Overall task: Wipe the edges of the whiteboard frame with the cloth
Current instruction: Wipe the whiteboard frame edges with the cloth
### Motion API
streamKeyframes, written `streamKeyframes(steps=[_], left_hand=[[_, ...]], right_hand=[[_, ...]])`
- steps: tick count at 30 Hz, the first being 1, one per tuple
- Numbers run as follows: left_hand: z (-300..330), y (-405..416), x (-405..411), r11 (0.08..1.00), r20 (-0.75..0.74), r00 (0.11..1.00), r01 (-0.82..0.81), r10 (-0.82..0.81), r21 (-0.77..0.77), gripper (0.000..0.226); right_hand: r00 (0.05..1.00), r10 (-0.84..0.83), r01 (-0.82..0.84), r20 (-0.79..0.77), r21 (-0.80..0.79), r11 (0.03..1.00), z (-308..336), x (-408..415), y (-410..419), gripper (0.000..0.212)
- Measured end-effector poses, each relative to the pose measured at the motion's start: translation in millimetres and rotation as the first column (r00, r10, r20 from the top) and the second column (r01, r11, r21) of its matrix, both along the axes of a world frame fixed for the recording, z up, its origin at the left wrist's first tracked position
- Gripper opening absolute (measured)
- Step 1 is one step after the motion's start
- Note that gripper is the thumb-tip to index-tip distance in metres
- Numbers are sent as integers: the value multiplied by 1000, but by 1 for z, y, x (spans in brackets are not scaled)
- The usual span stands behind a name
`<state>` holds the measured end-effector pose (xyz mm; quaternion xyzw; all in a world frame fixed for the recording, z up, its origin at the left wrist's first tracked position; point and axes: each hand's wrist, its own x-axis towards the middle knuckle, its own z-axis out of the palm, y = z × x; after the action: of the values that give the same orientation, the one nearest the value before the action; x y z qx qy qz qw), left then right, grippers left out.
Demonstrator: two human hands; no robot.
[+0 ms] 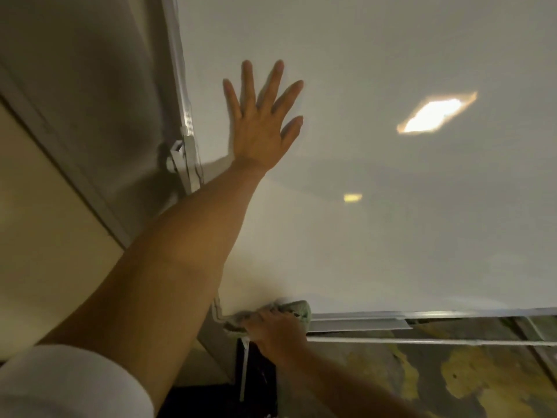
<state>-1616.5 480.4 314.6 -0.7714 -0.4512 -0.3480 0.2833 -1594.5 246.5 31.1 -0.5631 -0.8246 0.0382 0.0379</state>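
Note:
The whiteboard [376,221] fills most of the view, its surface white and glossy. A silver metal frame [183,95] runs along its left side, and a bottom rail [422,316] crosses low in the view. My left hand [262,122] lies flat on the board with fingers spread, holding nothing, just right of the left frame. My right hand [274,327] presses a pale green cloth [297,309] onto the bottom rail near the board's lower left corner.
A white bracket [176,158] sits on the left frame. A grey wall [90,86] and a beige panel [39,236] lie to the left. Below the rail there is a worn surface with yellow patches [467,375].

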Motion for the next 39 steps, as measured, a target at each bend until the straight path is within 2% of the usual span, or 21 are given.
streamKeyframes(steps=[6, 10, 14, 20, 23, 28, 32, 35, 39], left_hand=[[-3, 3, -1, 1000, 5, 1000, -27, 27, 5, 70], [-10, 6, 3, 999, 16, 999, -36, 35, 25, 65], [-17, -13, 39, 993, 148, 982, -116, 117, -19, 65], [-24, -9, 34, 995, 122, 987, -97, 100, -27, 66], [-22, -9, 31, 994, 119, 987, -99, 104, -51, 67], [-19, -13, 25, 994, 100, 990, -91, 97, -65, 68], [-17, -15, 21, 993, 96, 992, -68, 77, -93, 69], [-17, -14, 19, 993, 92, 993, -70, 78, -93, 68], [-17, -12, 15, 995, 98, 993, -54, 62, -86, 67]], right_hand=[[990, -89, 89, 111, 1, 996, 12, 53, -18, 27], [990, -125, 122, 67, 48, 991, 8, 105, -35, 18], [988, -154, 153, 12, 67, 986, 2, 140, -50, 20], [941, -337, 334, 35, 81, 939, -3, 209, -73, 21], [929, -363, 360, 71, 58, 931, 3, 233, -79, 28], [907, -421, 421, 8, -3, 907, 0, 257, -90, 29], [869, -478, 479, -125, -26, 877, 23, 264, -88, 27], [908, -370, 401, -198, 150, 903, 51, 229, -71, 29], [938, -69, 172, -341, 283, 944, 71, 118, -39, 21]])
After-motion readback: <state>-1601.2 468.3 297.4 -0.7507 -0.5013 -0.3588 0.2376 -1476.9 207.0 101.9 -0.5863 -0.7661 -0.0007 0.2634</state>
